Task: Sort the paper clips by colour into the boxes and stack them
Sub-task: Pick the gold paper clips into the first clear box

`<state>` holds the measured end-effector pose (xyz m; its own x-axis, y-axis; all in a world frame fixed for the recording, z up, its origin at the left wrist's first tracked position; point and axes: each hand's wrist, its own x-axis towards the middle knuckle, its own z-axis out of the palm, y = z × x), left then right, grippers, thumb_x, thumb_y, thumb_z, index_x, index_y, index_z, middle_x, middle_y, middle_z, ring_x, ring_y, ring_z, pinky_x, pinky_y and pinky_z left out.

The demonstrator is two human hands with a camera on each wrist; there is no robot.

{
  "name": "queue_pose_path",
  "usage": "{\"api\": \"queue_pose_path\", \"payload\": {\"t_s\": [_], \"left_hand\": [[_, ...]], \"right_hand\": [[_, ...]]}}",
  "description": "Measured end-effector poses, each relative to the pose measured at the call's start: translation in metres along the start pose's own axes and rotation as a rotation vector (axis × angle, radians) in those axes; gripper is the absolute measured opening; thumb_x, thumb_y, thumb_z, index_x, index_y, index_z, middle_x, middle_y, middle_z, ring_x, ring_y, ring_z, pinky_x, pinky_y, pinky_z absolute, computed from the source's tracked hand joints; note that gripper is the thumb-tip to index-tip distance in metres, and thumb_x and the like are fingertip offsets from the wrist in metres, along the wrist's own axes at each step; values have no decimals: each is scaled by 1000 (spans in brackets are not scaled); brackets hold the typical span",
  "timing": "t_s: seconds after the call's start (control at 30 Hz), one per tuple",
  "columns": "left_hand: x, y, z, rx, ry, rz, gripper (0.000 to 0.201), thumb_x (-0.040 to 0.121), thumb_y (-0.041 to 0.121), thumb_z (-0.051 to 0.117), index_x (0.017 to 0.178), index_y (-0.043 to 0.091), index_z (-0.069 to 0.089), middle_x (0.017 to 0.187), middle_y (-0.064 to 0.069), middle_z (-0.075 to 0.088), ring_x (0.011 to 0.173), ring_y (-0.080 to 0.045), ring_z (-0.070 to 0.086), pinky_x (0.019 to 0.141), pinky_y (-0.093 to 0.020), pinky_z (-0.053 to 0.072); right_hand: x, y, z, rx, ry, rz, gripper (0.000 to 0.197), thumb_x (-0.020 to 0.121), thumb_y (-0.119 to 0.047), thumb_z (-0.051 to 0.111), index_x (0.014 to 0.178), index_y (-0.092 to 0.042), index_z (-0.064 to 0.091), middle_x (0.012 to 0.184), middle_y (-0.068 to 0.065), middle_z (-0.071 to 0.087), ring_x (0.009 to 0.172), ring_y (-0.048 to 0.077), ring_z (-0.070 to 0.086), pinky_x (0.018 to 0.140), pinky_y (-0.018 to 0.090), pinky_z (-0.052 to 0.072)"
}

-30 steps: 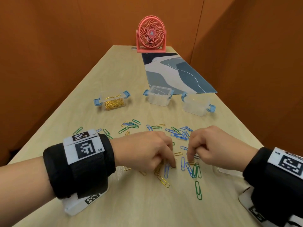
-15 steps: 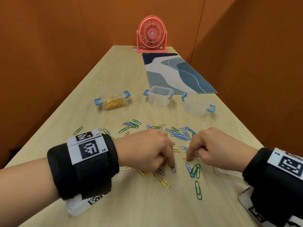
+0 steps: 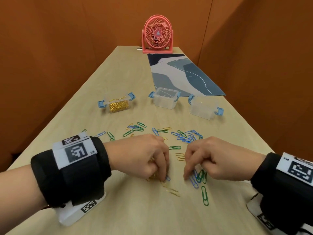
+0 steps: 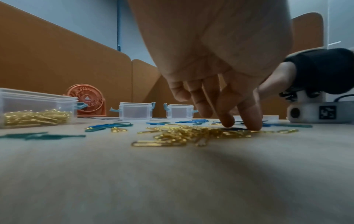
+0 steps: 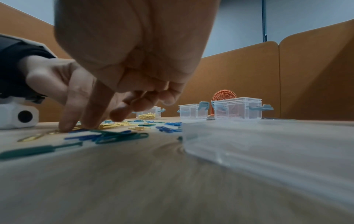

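Gold, blue and green paper clips (image 3: 184, 136) lie scattered on the wooden table (image 3: 135, 214). My left hand (image 3: 144, 160) presses straight fingertips (image 4: 249, 121) down on a pile of gold clips (image 4: 191, 133), with a blue clip (image 3: 168, 178) at its fingertips. My right hand (image 3: 216, 158) points its index finger (image 5: 95, 109) onto the table beside a blue and green bunch (image 3: 198, 178); its other fingers are curled and empty. Three clear boxes stand behind: one holding gold clips (image 3: 118, 105), the middle box (image 3: 166, 98) and the right box (image 3: 203, 107) looking empty.
A clear lid (image 5: 268, 144) lies flat just right of my right wrist. A single green clip (image 3: 205, 195) and two gold clips (image 3: 171, 190) lie nearer me. A patterned mat (image 3: 183, 75) and a pink fan (image 3: 157, 34) sit at the far end. Orange partitions wall both sides.
Both hands have drawn back toward me and slightly left. The left fingers dragged clips along the table, and the right index finger slid down beside the blue and green bunch.
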<state>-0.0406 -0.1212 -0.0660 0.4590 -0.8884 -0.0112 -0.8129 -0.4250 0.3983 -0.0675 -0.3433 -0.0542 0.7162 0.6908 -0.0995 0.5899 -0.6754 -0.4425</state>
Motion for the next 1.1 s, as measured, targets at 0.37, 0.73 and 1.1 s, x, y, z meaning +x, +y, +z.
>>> {"api": "queue_pose_path", "payload": {"t_s": [0.37,0.73,1.1], "left_hand": [[24,4,-1,221,-32,-178,53,84,6,39,130,30,53,127,9,52,111,-12,41,95,-30,36],[-10,-7,-3,61,23,-70,46,80,5,44,117,23,65,117,10,63,109,-4,49,95,-11,34],[-13,23,7,22,33,219,38,79,0,54,111,14,69,109,2,67,98,-17,56,90,-20,42]], "right_hand": [[3,9,-5,-75,220,279,39,66,-3,40,55,-31,64,72,-12,60,64,5,52,67,29,47],[2,-8,6,28,0,-59,54,65,-2,36,92,-29,75,98,-16,67,88,-5,57,78,2,36],[6,-1,4,-113,147,108,46,68,-15,34,89,-28,73,85,-17,63,83,2,56,81,17,46]]}}
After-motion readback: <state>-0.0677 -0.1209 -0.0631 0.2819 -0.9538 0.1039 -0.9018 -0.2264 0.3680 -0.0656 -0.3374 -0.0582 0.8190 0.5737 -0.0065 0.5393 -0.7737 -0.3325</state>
